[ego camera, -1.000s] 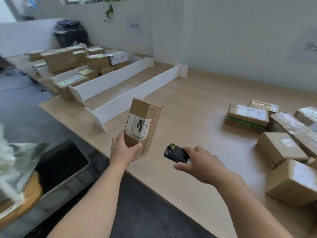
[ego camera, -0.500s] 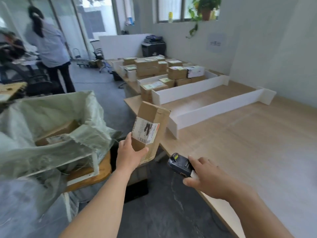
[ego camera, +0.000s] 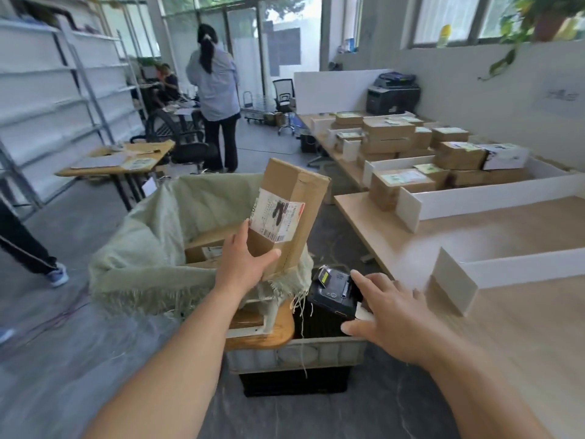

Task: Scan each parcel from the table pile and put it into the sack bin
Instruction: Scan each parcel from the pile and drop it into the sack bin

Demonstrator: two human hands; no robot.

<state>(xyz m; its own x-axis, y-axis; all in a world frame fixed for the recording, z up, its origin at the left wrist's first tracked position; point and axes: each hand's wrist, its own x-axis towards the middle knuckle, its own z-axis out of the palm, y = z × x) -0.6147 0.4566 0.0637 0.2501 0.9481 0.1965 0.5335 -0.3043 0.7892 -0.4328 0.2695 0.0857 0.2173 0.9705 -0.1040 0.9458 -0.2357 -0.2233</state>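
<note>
- Centre of frame: the left hand [ego camera: 243, 264] grips the lower end of a cardboard parcel [ego camera: 294, 198], thumb across its front. The parcel stands slightly tilted, label toward the camera, above the right rim of the sack [ego camera: 148, 248].
- Left of centre: the green woven sack has its mouth open, with other boxes [ego camera: 209, 245] lying inside.
- Lower centre-right: the right hand [ego camera: 389, 315], apart from the left, is curled round a black scanner [ego camera: 332, 293] just right of the sack.
- Right side: a wooden table [ego camera: 474, 248] carries white dividers [ego camera: 474, 202] and stacked cartons [ego camera: 459, 153].
</note>
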